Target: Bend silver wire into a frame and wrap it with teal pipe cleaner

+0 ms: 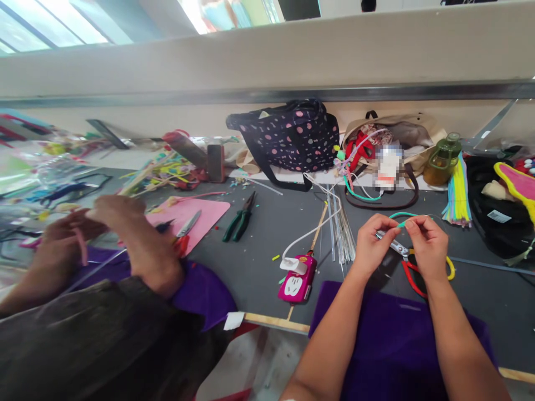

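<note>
Head view, downward (close) over table (267,234)

- Bare grey tabletop (259,245) lies open between the green-handled pliers (239,218) and the pink phone-shaped gadget with white cable (296,278); a hand could pass there.
- A bundle of thin clear rods (343,234) and a wooden stick (318,228) lie just left of the left hand (370,242).
- Red-and-yellow-handled pliers (412,267) lie under the right hand (426,245).
- Behind, the dark polka-dot fabric bag (288,136), the beige tote bag (401,139) and the olive-green jar (443,159) wall off the back edge.
- To the right, pastel pipe cleaners (457,192) and a black bag (497,217) crowd the side.
- A co-worker's hands (121,234) block the left.
</note>
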{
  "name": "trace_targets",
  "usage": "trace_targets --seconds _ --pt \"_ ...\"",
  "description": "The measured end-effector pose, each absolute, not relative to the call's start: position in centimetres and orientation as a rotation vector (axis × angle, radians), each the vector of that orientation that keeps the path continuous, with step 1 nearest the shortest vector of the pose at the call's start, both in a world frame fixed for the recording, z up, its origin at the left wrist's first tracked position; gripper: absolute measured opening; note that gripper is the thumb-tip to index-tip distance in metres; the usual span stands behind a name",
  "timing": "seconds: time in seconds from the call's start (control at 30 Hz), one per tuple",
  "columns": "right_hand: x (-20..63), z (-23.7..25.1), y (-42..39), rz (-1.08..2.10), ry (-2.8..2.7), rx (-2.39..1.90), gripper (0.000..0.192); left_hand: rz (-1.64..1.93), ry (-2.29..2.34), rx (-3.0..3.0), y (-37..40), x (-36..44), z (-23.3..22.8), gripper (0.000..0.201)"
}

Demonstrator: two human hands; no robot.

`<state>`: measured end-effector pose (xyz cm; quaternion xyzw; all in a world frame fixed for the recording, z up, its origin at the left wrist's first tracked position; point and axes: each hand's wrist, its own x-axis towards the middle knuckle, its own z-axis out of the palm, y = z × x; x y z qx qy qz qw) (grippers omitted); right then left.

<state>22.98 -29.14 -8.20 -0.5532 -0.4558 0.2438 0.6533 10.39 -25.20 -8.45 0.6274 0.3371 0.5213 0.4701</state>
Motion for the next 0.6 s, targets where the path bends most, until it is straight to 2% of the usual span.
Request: trace_targets --seconds 0.17,0.33,0.5,0.6 --pt "23.4 -8.7 -28.6 0.52 -0.852 -1.255 0.025 1.096 0.819 1.187 -25.2 10.6 -8.6 0.031" --pt "23.0 -8.0 -29.7 0.599 -0.891 -1.329 0.031 1.134 0.759 0.93 -24.7 10.1 -8.5 0.034" --pt "23.4 -6.7 -31.2 0.19 -0.857 -1.247 0.025 1.105 0.706 0.79 -23.6 8.6 -8.4 0.032" --pt "25.3 -6.7 -30.9 0.17 -0.973 -1.307 0.03 1.064 0.699 0.755 -23.3 8.0 -8.4 0.03"
